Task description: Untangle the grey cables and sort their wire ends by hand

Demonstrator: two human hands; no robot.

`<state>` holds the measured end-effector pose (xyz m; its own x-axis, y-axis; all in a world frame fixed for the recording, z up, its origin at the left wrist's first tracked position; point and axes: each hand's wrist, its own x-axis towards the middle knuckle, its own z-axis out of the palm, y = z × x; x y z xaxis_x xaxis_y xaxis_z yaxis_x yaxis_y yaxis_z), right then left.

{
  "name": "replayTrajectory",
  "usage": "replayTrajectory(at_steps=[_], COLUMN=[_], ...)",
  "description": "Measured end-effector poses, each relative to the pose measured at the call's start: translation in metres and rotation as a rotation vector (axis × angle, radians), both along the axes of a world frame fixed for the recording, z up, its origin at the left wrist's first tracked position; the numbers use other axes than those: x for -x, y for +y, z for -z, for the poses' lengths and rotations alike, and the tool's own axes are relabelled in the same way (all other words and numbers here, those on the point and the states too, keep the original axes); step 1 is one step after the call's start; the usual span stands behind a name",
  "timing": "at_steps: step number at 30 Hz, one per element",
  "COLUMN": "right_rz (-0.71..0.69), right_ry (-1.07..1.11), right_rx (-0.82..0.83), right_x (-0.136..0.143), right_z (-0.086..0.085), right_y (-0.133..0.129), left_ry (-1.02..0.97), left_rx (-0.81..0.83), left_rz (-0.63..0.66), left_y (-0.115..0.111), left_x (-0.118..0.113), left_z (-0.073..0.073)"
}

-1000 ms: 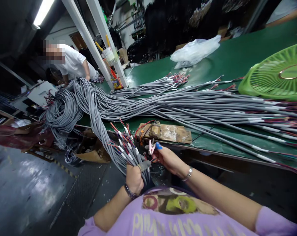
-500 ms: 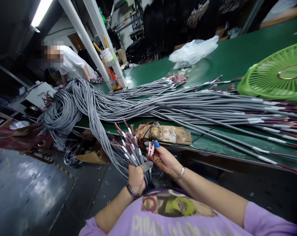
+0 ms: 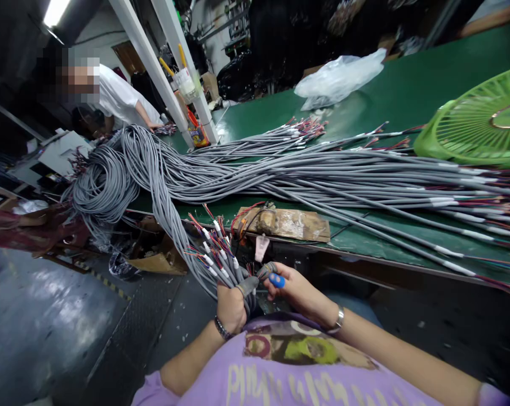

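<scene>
My left hand (image 3: 231,307) is wrapped round a thick bundle of grey cables (image 3: 176,231), its covered thumb lying across them. White sleeves and stripped coloured wires (image 3: 218,242) fan out above that fist. Close to the left thumb tip, my right hand (image 3: 286,286) has its fingers pinched together; what lies between them is hidden. Grey and blue coverings are on its fingertips. A pale pink clip-like piece (image 3: 262,248) shows at the bench edge just above the right hand, under a wooden board (image 3: 297,224) with a lump and thin wires on it.
Long grey cables (image 3: 322,175) run across the green bench (image 3: 424,84), with coils (image 3: 105,183) at the left. A green fan (image 3: 483,118) stands at the right; a plastic bag (image 3: 339,79) lies behind. White posts (image 3: 187,73) rise from the bench. Another person (image 3: 122,96) leans over the far left end.
My right hand has left the pink clip-like piece and moved down towards me, its fingertips now beside my left thumb. My left hand keeps its hold on the cables. The view has shifted slightly.
</scene>
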<state>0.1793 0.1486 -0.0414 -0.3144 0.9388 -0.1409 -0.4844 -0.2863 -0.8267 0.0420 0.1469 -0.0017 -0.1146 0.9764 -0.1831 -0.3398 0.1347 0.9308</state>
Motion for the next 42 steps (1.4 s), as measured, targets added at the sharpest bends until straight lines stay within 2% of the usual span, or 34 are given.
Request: replayTrajectory(at_steps=[3,7,12,16,20,28,35,39,42], right_rz=[0.062,0.077,0.08,0.104,0.065,0.044,0.025,0.036,0.076], right_ry=[-0.148,-0.197,-0.236,-0.187,-0.142,-0.171,-0.01,0.023,0.06], right_rx=[-0.028,-0.064,-0.071,0.0,0.042,0.001,0.129,0.156,0.191], right_x=[0.005,0.011,0.014,0.015,0.013,0.016,0.018,0.018,0.023], right_z=[-0.009,-0.019,-0.019,-0.015,-0.016,-0.021,-0.013,-0.014,-0.014], right_y=[-0.001,0.005,0.005,0.002,0.0,0.007,0.006,0.003,0.003], left_ry=[0.003,0.028,0.028,-0.022,-0.053,-0.023,-0.076,-0.056,-0.039], left_rx=[-0.025,-0.057,-0.082,-0.046,-0.01,-0.074,-0.032,-0.021,-0.021], left_rz=[0.029,0.082,0.065,-0.011,-0.04,-0.01,-0.034,-0.037,0.044], left_y=[-0.001,-0.002,-0.003,0.0,0.003,0.005,0.007,0.007,0.006], left_x=[0.001,0.006,0.008,0.007,0.005,0.006,0.006,0.009,0.01], left_z=[0.004,0.01,0.012,0.005,0.002,0.012,0.002,0.006,0.012])
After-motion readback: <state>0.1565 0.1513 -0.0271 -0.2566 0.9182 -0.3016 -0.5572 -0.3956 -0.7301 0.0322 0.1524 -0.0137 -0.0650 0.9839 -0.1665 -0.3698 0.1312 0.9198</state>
